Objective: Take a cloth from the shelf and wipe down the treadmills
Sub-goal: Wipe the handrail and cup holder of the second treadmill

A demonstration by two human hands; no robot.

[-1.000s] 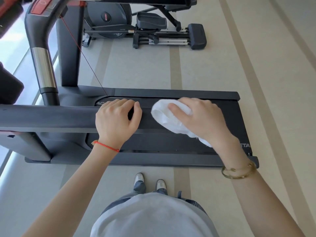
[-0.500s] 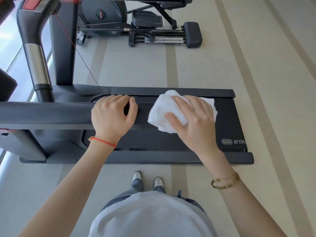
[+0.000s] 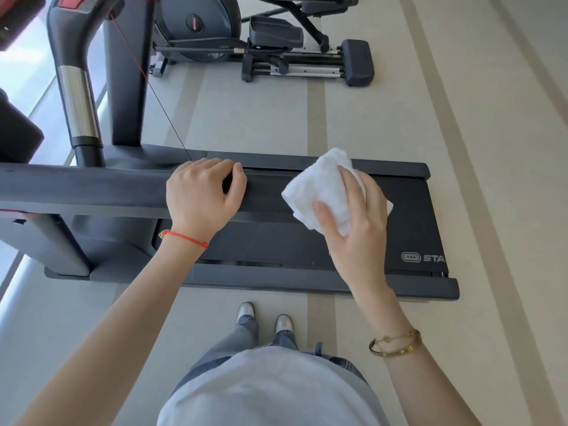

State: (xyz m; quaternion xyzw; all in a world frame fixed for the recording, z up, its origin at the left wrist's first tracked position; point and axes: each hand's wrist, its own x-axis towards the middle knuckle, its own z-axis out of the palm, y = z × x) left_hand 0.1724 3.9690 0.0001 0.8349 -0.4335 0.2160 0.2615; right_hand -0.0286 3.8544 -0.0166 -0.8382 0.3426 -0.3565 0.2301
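I stand beside a dark treadmill point(image 3: 408, 216). Its side handrail point(image 3: 92, 189) runs from the left across the belt. My left hand point(image 3: 199, 198) grips this handrail near its free end, fingers curled over the top. My right hand point(image 3: 356, 229) holds a folded white cloth point(image 3: 316, 186) just past the rail's end, above the belt. The thumb lies on the near side of the cloth and the fingers wrap behind it. Whether the cloth touches the rail's tip cannot be told.
The treadmill's upright post with a chrome grip point(image 3: 76, 96) rises at the left, and a red safety cord point(image 3: 153, 90) slants down from the console. An elliptical trainer point(image 3: 261, 41) stands behind the treadmill. My feet point(image 3: 264, 318) are on striped beige floor.
My right hand has slid the cloth rightward along the rail toward its end and turned, so the cloth now shows more from under the fingers. My left hand keeps its grip.
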